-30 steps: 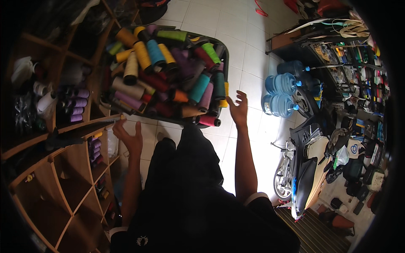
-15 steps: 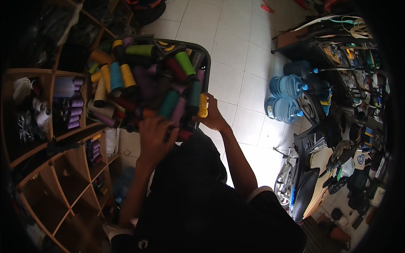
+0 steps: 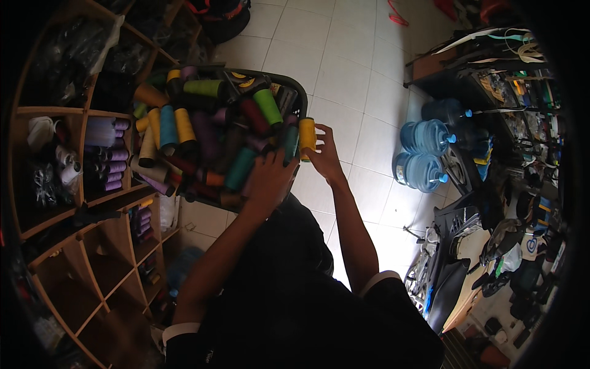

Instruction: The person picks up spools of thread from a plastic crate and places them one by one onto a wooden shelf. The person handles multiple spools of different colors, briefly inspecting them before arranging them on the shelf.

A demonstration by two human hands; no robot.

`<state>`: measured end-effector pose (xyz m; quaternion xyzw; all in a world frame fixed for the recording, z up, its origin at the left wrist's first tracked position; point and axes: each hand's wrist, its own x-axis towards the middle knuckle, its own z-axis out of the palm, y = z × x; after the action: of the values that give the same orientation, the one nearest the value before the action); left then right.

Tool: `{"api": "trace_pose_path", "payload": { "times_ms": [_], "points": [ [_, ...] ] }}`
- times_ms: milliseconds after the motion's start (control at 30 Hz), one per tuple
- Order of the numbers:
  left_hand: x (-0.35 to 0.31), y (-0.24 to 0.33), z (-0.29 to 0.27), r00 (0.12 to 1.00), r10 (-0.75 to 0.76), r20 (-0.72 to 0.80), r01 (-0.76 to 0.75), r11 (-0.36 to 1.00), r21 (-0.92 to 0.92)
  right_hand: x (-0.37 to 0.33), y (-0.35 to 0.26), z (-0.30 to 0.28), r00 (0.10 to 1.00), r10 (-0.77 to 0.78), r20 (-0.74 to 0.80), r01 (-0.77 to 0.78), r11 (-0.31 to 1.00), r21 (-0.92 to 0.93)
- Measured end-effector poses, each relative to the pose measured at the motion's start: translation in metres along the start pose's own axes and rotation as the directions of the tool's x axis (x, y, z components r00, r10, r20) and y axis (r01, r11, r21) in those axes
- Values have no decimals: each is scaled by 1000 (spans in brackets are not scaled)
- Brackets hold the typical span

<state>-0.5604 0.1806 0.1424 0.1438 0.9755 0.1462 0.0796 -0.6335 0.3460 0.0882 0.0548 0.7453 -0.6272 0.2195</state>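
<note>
A dark basket (image 3: 299, 86) heaped with thread spools in many colours stands in front of me. My right hand (image 3: 326, 157) grips a yellow thread spool (image 3: 307, 135) upright, just outside the basket's right rim. Over the near right part of the heap reaches my left hand (image 3: 270, 181), its fingers apart and bent downward. Their tips are close to a teal spool (image 3: 291, 142); I see nothing held in them. A darker teal spool (image 3: 240, 168) lies left of these fingers, and a bright green spool (image 3: 268, 106) leans farther back.
Wooden cubby shelves (image 3: 80, 246) line the left side, some with purple spools (image 3: 115, 166). Large blue water bottles (image 3: 424, 172) rest on the tiled floor (image 3: 344, 86) to the right. Beyond them stand a motorbike (image 3: 452, 283) and cluttered racks (image 3: 516, 98).
My left hand has moved right across the heap, toward the teal spool. My right hand has brought the yellow spool slightly right and up, showing more of it.
</note>
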Motion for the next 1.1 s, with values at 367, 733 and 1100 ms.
{"api": "trace_pose_path", "payload": {
  "times_ms": [367,733,1100],
  "points": [
    [3,5,-24,950,-88,-301,17,973,-232,-9,-12,-16,972,46,-229,103,798,594],
    [-133,-34,-51,688,-353,-634,-22,863,-504,23,-95,58,911,-383,155,388,921,-6],
    [-160,-43,-21,590,-505,-629,95,818,-568,50,-85,93,892,-431,133,451,841,-298]
  ]
}}
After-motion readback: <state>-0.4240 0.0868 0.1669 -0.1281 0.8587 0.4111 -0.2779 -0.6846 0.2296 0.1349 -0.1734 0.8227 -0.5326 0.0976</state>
